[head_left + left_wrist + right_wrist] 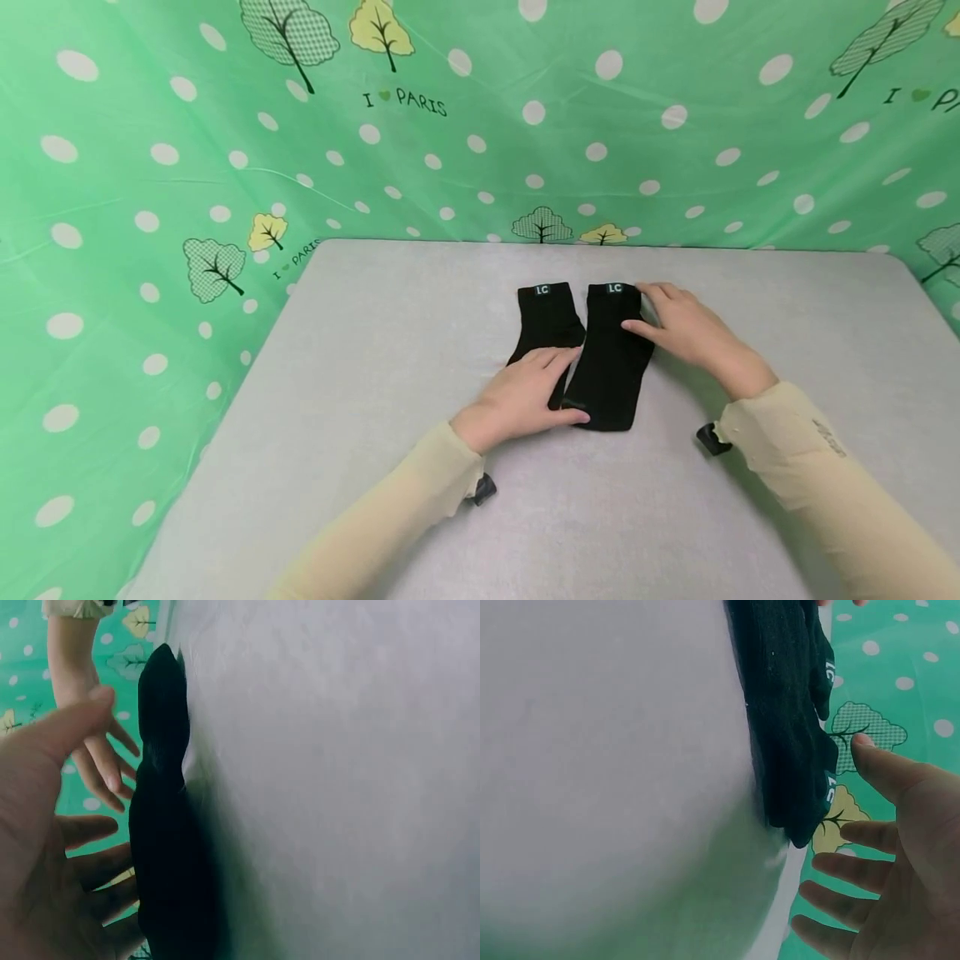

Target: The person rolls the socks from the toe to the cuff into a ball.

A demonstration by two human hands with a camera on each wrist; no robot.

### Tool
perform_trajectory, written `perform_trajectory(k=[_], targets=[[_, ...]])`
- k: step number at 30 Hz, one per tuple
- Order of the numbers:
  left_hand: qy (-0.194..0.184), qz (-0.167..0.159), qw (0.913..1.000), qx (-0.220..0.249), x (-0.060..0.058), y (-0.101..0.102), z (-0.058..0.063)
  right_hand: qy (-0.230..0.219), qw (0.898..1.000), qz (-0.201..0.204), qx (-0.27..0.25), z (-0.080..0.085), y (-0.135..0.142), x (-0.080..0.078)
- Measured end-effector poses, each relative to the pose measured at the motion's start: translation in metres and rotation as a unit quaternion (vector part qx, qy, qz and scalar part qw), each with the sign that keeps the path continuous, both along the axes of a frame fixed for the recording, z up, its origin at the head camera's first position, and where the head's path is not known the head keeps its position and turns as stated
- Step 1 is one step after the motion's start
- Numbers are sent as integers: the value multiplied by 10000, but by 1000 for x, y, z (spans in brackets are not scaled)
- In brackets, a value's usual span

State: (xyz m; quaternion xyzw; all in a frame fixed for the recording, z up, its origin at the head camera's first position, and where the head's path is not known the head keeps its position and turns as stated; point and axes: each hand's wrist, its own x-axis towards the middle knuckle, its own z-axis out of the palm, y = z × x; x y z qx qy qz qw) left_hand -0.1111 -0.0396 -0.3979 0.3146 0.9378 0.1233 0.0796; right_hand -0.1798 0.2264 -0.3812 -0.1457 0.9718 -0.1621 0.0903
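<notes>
Two black socks lie side by side on the grey table, each with a light "LC" label at its cuff. The left sock (545, 317) is partly covered by my left hand (525, 396), whose thumb reaches over the toe end of the right sock (611, 367). My right hand (686, 325) hovers at the right sock's cuff and right edge, thumb and fingers spread. In the left wrist view, the left fingers (97, 862) are extended beside the dark sock fabric. The right wrist view shows the right fingers (847, 900) straight and apart, near the cuffs.
The grey table (360, 333) extends around the socks on all sides. Behind it and along the left hangs a green cloth (450, 167) with white dots and trees. A small black wrist device (712, 439) sits under the right sleeve, another (483, 489) under the left.
</notes>
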Motion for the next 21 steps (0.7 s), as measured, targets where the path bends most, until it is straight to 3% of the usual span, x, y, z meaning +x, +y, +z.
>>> perform_trajectory(k=[11,16,21], targets=[[10,136,9996,-242,5,11,5,-83,9996,-102,-230,-2,-6,-7],[-226,411,9986,-234,7,17,6,-250,9981,-388,-412,-4,-8,-10],[-346,772,9955,-418,10,24,8,-502,9913,-748,-956,-4,-11,-12]])
